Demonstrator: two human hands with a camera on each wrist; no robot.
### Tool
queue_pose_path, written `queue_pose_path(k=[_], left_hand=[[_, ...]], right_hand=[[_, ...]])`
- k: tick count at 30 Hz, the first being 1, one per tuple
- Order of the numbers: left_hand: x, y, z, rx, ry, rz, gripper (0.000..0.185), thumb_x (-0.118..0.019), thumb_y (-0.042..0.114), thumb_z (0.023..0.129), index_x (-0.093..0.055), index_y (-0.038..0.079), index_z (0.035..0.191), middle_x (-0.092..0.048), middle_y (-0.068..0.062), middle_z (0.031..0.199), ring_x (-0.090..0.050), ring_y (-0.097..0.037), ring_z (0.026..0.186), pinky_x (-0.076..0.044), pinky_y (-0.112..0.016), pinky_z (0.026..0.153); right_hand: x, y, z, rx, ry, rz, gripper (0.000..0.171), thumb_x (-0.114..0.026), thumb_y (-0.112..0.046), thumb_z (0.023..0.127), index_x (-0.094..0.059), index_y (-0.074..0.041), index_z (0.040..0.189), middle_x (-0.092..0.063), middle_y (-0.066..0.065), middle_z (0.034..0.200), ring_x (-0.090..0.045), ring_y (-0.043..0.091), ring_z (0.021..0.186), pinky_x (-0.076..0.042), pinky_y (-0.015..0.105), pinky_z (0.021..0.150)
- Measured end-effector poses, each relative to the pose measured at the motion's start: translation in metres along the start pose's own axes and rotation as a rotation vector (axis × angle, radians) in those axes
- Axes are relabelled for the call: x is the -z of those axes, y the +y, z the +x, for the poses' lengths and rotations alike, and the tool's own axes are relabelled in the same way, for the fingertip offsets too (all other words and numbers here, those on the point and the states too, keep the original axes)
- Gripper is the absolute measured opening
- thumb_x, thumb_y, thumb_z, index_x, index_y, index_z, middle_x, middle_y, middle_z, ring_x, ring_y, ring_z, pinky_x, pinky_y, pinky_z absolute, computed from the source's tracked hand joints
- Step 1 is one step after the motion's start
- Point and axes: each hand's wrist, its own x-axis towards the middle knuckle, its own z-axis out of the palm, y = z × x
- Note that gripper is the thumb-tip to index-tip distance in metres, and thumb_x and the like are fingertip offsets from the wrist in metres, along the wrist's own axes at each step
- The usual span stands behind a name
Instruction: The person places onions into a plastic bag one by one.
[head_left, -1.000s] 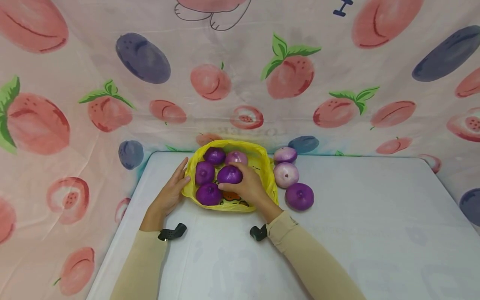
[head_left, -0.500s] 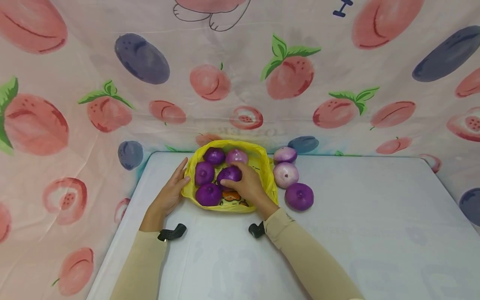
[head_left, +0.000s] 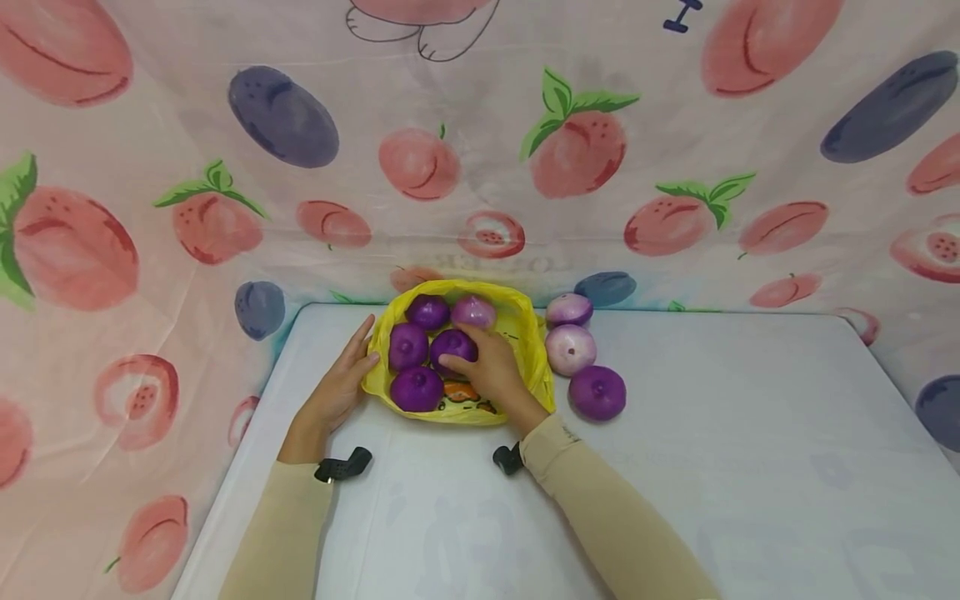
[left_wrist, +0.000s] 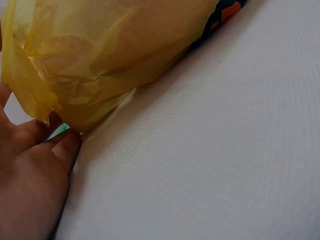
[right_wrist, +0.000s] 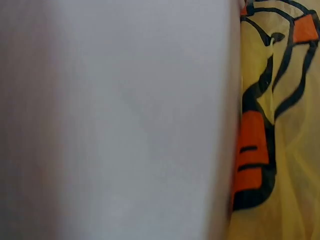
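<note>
Sleeves beige, both forearms over white desk (head_left: 750, 400). Left hand (head_left: 339, 386) flat, fingers straight, pressed against left edge of yellow plastic bag (head_left: 525, 333). Right hand (head_left: 491, 367) inside bag, fingers curled over dark purple onion (head_left: 450, 342). Four more onions in bag around it. Three onions (head_left: 572, 348) on desk just right of bag. Fruit-print cloth (head_left: 480, 167) behind.
</note>
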Motion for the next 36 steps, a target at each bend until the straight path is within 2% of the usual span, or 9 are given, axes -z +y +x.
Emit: queue_pose_path(k=[9,16,24,27,31,36], left_hand=[[0.001,0.000,-0.001,0.012,0.012,0.023,0.067,-0.049,0.032,0.109,-0.010,0.047,0.162,-0.011,-0.002,0.173,-0.020,-0.026,0.156,-0.035,-0.017,0.112],[0.002,0.001,-0.002,0.020,0.018,0.039,0.067,-0.049,0.034,0.108,-0.011,0.048,0.162,-0.011,-0.002,0.173,-0.019,-0.025,0.156,-0.030,-0.025,0.120],[0.003,0.001,-0.002,0.014,0.009,0.021,0.067,-0.049,0.033,0.108,-0.011,0.049,0.161,-0.011,-0.003,0.173,-0.020,-0.027,0.156,-0.037,-0.014,0.109],[0.003,0.001,-0.002,0.008,0.005,0.013,0.067,-0.049,0.033,0.109,-0.011,0.047,0.162,-0.010,-0.003,0.173,-0.020,-0.027,0.156,-0.038,-0.012,0.107],[0.002,0.002,-0.001,0.000,0.001,0.007,0.071,-0.048,0.032,0.109,-0.006,0.040,0.164,-0.010,-0.004,0.173,-0.020,-0.028,0.156,-0.039,-0.012,0.105],[0.001,0.001,0.000,0.004,0.000,-0.002,0.073,-0.049,0.030,0.109,-0.003,0.034,0.165,-0.011,-0.005,0.173,-0.021,-0.029,0.155,-0.040,-0.012,0.104]], right_hand=[[-0.004,-0.005,0.002,-0.041,-0.008,-0.050,0.072,-0.067,-0.050,0.094,-0.043,-0.022,0.157,-0.047,0.017,0.156,-0.043,0.038,0.145,-0.034,0.051,0.120],[-0.005,-0.007,0.005,-0.056,-0.025,-0.065,0.074,-0.063,-0.051,0.096,-0.038,-0.024,0.160,-0.041,0.020,0.160,-0.038,0.038,0.148,-0.032,0.051,0.122],[-0.005,-0.005,0.004,-0.071,-0.040,-0.062,0.075,-0.063,-0.053,0.095,-0.035,-0.028,0.160,-0.040,0.017,0.161,-0.037,0.036,0.149,-0.031,0.050,0.122],[-0.004,-0.004,0.004,-0.067,-0.041,-0.050,0.075,-0.064,-0.053,0.095,-0.036,-0.028,0.160,-0.041,0.016,0.161,-0.037,0.036,0.149,-0.030,0.050,0.123],[-0.001,-0.003,0.004,-0.040,-0.038,-0.032,0.074,-0.066,-0.051,0.095,-0.040,-0.025,0.158,-0.045,0.016,0.158,-0.039,0.037,0.147,-0.031,0.050,0.122],[0.005,-0.003,0.004,-0.023,-0.072,-0.007,0.074,-0.066,-0.053,0.095,-0.040,-0.024,0.158,-0.049,0.010,0.157,-0.043,0.035,0.146,-0.031,0.049,0.122]])
